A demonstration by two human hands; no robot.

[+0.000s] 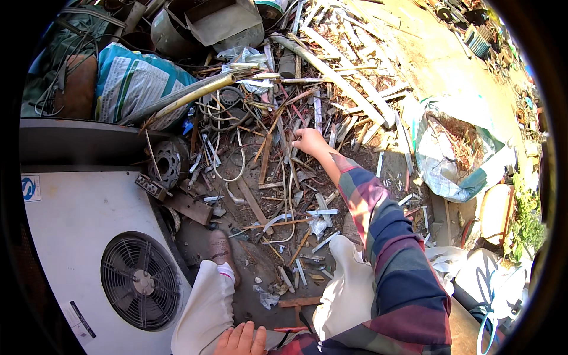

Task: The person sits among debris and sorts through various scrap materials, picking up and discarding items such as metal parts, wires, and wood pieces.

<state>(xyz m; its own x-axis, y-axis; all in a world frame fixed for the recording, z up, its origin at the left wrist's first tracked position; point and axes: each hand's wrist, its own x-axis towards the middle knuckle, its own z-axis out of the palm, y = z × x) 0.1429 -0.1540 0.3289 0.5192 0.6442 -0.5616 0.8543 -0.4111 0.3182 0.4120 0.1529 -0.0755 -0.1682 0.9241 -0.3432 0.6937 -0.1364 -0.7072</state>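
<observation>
My right arm, in a plaid sleeve, stretches forward over a heap of wood scraps (349, 97). Its hand, my right hand (310, 142), has its fingers curled together above thin sticks and splinters. Whatever may be between those fingertips is too small to make out. Close to them lie a narrow wooden strip (267, 155) and a pale bent cable (241, 163). My left hand (241, 339) rests on my light trouser leg at the lower edge, fingers stretched out and holding nothing. A red-handled tool (291, 329) lies beside it, partly hidden.
At left stands a white metal unit with a round fan (141, 281). A blue-and-white sack (139, 83), a long pole (189, 97) and a metal box (228, 23) sit behind it. An open sack of brown scraps (429, 157) stands at right. Debris surrounds my shoe (220, 248).
</observation>
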